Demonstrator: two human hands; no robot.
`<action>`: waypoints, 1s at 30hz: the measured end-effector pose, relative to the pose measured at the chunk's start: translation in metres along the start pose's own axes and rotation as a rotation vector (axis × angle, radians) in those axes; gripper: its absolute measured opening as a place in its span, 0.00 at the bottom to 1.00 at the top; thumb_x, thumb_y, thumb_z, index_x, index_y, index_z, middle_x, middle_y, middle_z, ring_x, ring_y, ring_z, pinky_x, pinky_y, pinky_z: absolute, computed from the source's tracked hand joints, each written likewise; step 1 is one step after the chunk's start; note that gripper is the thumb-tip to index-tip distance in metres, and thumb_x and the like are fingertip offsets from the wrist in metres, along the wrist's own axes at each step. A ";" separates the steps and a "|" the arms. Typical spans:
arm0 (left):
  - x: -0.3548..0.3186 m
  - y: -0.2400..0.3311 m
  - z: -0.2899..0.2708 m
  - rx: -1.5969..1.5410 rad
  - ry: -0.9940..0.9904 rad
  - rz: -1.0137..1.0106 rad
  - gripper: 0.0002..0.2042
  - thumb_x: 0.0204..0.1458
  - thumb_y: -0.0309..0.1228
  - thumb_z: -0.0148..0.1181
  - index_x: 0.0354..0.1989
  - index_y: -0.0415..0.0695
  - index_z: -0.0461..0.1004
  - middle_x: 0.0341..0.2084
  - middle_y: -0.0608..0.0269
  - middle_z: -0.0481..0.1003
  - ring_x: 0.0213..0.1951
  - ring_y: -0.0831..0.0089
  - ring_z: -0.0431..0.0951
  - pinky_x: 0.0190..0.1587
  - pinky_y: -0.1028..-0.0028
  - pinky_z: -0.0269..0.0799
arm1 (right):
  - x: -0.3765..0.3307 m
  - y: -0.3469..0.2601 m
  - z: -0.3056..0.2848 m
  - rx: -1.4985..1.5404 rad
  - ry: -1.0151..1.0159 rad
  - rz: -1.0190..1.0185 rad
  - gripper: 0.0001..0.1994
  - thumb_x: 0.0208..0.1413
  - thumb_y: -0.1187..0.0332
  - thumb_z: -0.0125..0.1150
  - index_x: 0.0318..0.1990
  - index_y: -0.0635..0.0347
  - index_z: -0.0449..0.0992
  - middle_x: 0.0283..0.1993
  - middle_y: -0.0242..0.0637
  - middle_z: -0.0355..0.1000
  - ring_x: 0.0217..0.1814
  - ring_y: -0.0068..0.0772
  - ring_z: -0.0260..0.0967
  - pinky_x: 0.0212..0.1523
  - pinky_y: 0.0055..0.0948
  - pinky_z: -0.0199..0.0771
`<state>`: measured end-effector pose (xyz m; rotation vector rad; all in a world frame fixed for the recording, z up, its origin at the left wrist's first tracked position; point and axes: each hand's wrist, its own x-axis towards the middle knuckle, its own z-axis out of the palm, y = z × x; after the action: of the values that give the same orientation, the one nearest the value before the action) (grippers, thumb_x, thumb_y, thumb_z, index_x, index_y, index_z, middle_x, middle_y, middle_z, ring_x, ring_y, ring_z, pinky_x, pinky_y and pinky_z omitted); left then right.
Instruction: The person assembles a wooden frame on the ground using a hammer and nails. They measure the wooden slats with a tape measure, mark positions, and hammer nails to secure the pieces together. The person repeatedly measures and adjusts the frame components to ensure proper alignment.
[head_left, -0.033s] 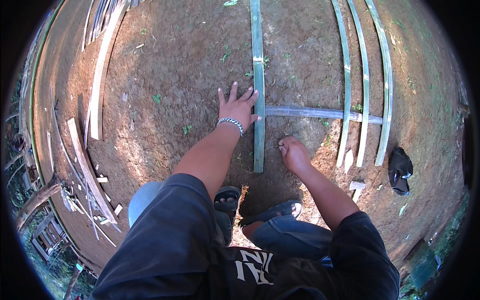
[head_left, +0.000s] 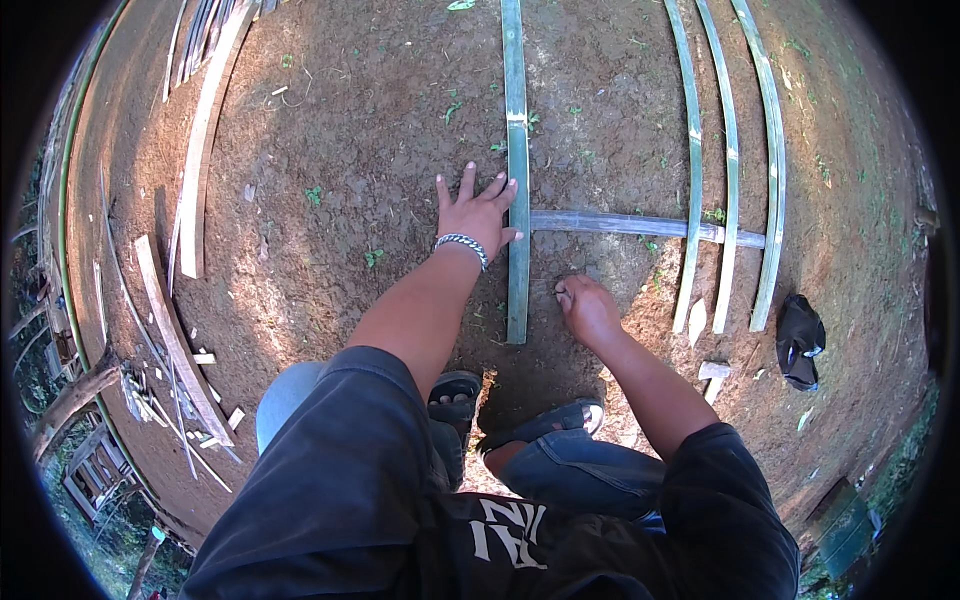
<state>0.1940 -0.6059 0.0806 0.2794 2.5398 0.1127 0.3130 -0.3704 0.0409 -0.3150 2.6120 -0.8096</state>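
Note:
My left hand point(head_left: 470, 222) lies with fingers spread against a green bamboo strip point(head_left: 517, 285) that runs away from me along the soil. Its fingertips and thumb rest on the strip. Just right of that strip's near end, my right hand point(head_left: 588, 308) is closed, thumb against the curled fingers, apart from the bamboo; anything inside is hidden. A greyish crosswise strip point(head_left: 615, 224) reaches from the long strip to the right. Its right part passes by three more green bamboo strips, a left one point(head_left: 694, 160), a middle one point(head_left: 731, 160) and a right one point(head_left: 774, 160).
A hammer point(head_left: 714, 373) and a black crumpled item point(head_left: 800, 342) lie at right. On the left are a long pale plank point(head_left: 202, 170), a shorter plank point(head_left: 180, 335), scattered offcuts point(head_left: 150, 408) and a bundle of slats point(head_left: 205, 40). My sandalled feet stand close to the near end.

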 end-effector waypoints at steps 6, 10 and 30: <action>-0.002 -0.002 -0.001 0.002 -0.008 -0.006 0.41 0.58 0.55 0.63 0.79 0.63 0.54 0.78 0.76 0.54 0.80 0.54 0.41 0.76 0.32 0.30 | 0.003 -0.002 0.004 -0.178 -0.166 -0.008 0.06 0.58 0.71 0.55 0.40 0.60 0.78 0.42 0.49 0.77 0.47 0.52 0.77 0.50 0.48 0.76; -0.001 -0.001 -0.002 0.011 -0.016 -0.008 0.41 0.58 0.56 0.62 0.79 0.64 0.54 0.79 0.77 0.53 0.81 0.54 0.40 0.76 0.32 0.30 | 0.009 -0.004 0.004 -0.319 -0.295 -0.030 0.09 0.60 0.72 0.51 0.43 0.61 0.77 0.45 0.47 0.77 0.49 0.51 0.78 0.52 0.47 0.76; -0.001 -0.006 0.002 -0.006 -0.006 0.003 0.41 0.58 0.55 0.63 0.79 0.63 0.55 0.78 0.76 0.54 0.81 0.55 0.41 0.76 0.31 0.28 | 0.031 -0.026 -0.009 0.197 0.146 0.060 0.08 0.64 0.75 0.56 0.48 0.58 0.77 0.42 0.52 0.76 0.43 0.58 0.75 0.46 0.49 0.77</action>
<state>0.1952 -0.6123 0.0787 0.2813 2.5324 0.1203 0.2834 -0.3973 0.0539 -0.1261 2.6319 -1.0956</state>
